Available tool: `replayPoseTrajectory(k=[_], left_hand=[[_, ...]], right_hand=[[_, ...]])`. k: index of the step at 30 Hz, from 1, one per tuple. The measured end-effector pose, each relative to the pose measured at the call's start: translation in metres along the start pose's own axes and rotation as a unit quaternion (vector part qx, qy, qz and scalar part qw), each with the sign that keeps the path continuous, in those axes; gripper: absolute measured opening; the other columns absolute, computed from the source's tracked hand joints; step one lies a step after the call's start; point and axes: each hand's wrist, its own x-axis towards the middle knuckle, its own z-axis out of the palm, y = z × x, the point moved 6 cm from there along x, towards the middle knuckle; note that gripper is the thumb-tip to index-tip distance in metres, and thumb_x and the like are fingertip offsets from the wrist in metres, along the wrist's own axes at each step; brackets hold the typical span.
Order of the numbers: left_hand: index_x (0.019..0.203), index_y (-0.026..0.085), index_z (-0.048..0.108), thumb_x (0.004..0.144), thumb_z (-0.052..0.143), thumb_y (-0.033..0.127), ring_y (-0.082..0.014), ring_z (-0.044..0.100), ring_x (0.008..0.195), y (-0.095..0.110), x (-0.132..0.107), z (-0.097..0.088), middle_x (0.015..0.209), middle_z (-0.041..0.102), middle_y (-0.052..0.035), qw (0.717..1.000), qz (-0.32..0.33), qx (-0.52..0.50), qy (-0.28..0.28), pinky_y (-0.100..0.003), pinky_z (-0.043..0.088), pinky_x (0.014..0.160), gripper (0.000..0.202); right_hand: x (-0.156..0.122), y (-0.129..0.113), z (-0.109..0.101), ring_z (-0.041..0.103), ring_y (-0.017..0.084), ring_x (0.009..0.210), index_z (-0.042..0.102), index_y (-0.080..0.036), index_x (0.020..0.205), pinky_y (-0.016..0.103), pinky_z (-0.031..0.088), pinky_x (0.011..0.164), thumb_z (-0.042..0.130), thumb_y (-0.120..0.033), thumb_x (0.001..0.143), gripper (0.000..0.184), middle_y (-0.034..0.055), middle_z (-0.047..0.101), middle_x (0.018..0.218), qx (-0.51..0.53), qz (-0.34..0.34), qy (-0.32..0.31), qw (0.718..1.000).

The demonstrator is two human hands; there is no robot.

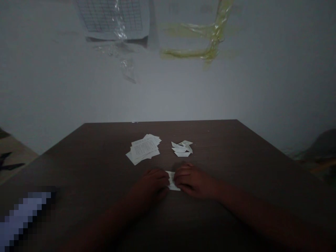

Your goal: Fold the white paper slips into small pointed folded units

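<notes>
My left hand [154, 182] and right hand [195, 181], fingers curled, meet opposite sides of a small white paper piece [171, 182] on the brown wooden table [223, 150], probably to steady it; whether they pinch it I cannot tell. Beyond, angular folded white papers [182, 150] lie apart from overlapping rectangular white printed sheets [144, 148], perhaps for sorting.

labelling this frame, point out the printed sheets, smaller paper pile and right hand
Printed sheets [144, 147], head view: top sheet's middle.
Smaller paper pile [181, 149], head view: mid-pile piece.
Right hand [193, 180], head view: back of hand.

Wht paper [172, 182] on tbl [225, 157], part-hidden
</notes>
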Motion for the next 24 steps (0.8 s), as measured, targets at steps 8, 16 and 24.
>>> replayPoseTrajectory(k=[8, 16, 24], left_hand=[[0.114, 0.023, 0.077, 0.094, 0.081, 0.013, -0.0342, 0.074, 0.122, -0.012, 0.002, 0.011, 0.126, 0.081, -0.0092, 1.000, -0.005, -0.022, 0.022, -0.052, 0.057, 0.111, 0.023], [0.103, 0.022, 0.080, 0.098, 0.079, 0.015, -0.0315, 0.074, 0.117, -0.013, 0.007, 0.008, 0.117, 0.081, -0.0064, 0.998, -0.012, -0.063, 0.018, -0.049, 0.052, 0.110, 0.009], [0.098, 0.024, 0.081, 0.099, 0.079, 0.019, -0.0295, 0.075, 0.118, -0.027, 0.010, 0.011, 0.114, 0.083, -0.0039, 0.990, -0.028, -0.123, 0.060, -0.045, 0.053, 0.112, 0.006]], right_hand=[[-0.002, 0.001, -0.004, 0.072, 0.028, 0.128, 0.076, -0.019, 0.122, 0.051, 0.057, 0.114, 0.078, -0.016, 0.096, 0.026, 0.0122, 0.083, 0.130, 0.013, -0.033, 0.004, 0.999], [0.000, 0.008, -0.004, 0.075, 0.024, 0.113, 0.077, -0.021, 0.117, 0.043, 0.061, 0.103, 0.068, -0.014, 0.110, 0.013, 0.0075, 0.083, 0.111, 0.036, 0.027, 0.026, 0.999], [0.003, 0.018, 0.008, 0.074, 0.023, 0.098, 0.075, -0.021, 0.112, 0.040, 0.062, 0.094, 0.069, -0.014, 0.110, 0.010, 0.0056, 0.080, 0.101, 0.022, 0.082, 0.070, 0.994]])
